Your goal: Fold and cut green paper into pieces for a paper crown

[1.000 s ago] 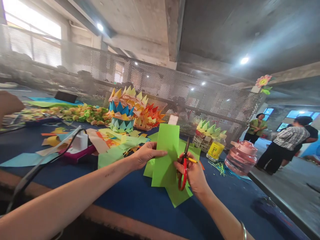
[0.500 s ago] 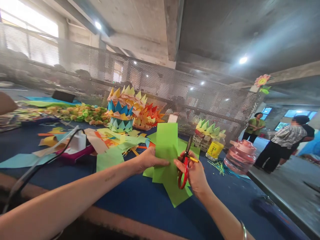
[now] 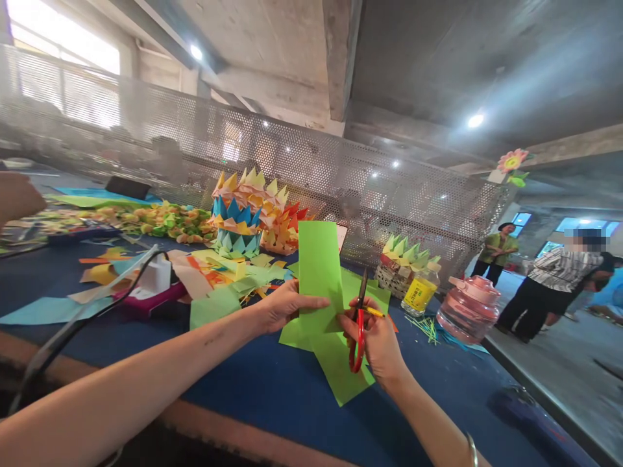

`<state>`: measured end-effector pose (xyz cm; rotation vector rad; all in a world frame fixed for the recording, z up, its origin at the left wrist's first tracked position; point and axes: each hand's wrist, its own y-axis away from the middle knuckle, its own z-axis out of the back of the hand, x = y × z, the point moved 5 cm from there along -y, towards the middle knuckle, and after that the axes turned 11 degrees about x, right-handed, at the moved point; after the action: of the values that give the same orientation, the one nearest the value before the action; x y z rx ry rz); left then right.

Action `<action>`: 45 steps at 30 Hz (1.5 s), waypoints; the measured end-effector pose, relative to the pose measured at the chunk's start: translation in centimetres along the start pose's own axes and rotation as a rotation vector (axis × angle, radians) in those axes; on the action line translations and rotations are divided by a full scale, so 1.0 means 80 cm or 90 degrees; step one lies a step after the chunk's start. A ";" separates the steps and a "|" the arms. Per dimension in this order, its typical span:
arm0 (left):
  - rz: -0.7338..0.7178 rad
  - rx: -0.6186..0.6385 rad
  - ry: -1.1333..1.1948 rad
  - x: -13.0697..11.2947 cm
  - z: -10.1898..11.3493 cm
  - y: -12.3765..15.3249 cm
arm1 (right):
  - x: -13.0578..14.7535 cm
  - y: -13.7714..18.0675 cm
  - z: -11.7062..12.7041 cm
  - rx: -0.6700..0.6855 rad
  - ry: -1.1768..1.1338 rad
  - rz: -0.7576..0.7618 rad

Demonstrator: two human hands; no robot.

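A strip of light green paper (image 3: 318, 263) stands upright between my hands above the table. My left hand (image 3: 287, 307) pinches its left edge, thumb across the front. My right hand (image 3: 374, 337) is closed around red-handled scissors (image 3: 359, 324), blades pointing up, and its fingertips touch the strip's lower right edge. A thin yellow stick, perhaps a pencil (image 3: 374, 312), also lies in its fingers. Further green sheets (image 3: 343, 376) lie on the table beneath the strip. Behind it are folded-paper crowns (image 3: 238, 214) in orange, yellow and blue.
Paper scraps (image 3: 214, 292) and a magenta tray (image 3: 148, 299) with a cable lie left. To the right stand a yellow-labelled bottle (image 3: 419, 292), a pink jug (image 3: 468, 310) and a basket with green paper points (image 3: 396, 272). Another person's hand (image 3: 19, 198) shows far left; people stand at right.
The green strip has risen slightly and shifted a little left in my hands. The scissors have tilted more upright. The other person's hand at far left reaches further into view.
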<state>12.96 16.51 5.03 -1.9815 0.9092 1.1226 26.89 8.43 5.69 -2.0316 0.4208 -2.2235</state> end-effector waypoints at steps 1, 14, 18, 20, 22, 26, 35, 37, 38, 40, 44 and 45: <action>0.009 0.018 0.001 0.002 -0.003 0.000 | 0.000 0.000 0.001 -0.006 -0.002 0.001; -0.036 -0.080 0.082 -0.009 0.023 -0.007 | 0.001 0.008 -0.025 0.176 -0.072 -0.045; -0.056 -0.102 0.123 -0.021 0.032 -0.007 | -0.001 0.014 -0.036 0.297 -0.155 -0.110; -0.057 -0.109 0.145 -0.025 0.034 -0.007 | -0.002 0.018 -0.039 0.350 -0.172 -0.133; -0.056 -0.118 0.163 -0.027 0.036 -0.007 | -0.003 0.020 -0.042 0.393 -0.185 -0.137; -0.055 -0.144 0.186 -0.029 0.037 -0.007 | -0.005 0.021 -0.044 0.426 -0.192 -0.124; -0.062 -0.162 0.194 -0.029 0.038 -0.006 | -0.005 0.022 -0.042 0.421 -0.180 -0.117; -0.062 -0.160 0.193 -0.028 0.037 -0.006 | -0.005 0.022 -0.042 0.423 -0.181 -0.113; -0.062 -0.160 0.193 -0.028 0.037 -0.006 | -0.005 0.021 -0.042 0.422 -0.180 -0.113; -0.061 -0.160 0.192 -0.028 0.036 -0.005 | -0.008 0.020 -0.040 0.420 -0.176 -0.114; -0.065 -0.162 0.190 -0.028 0.036 -0.005 | -0.012 0.018 -0.038 0.421 -0.163 -0.110; -0.065 -0.161 0.189 -0.028 0.035 -0.005 | -0.012 0.017 -0.038 0.420 -0.165 -0.112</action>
<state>11.22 19.55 6.00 -2.4210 0.8332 0.9385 23.82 7.76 4.15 -1.9703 -0.4727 -1.7912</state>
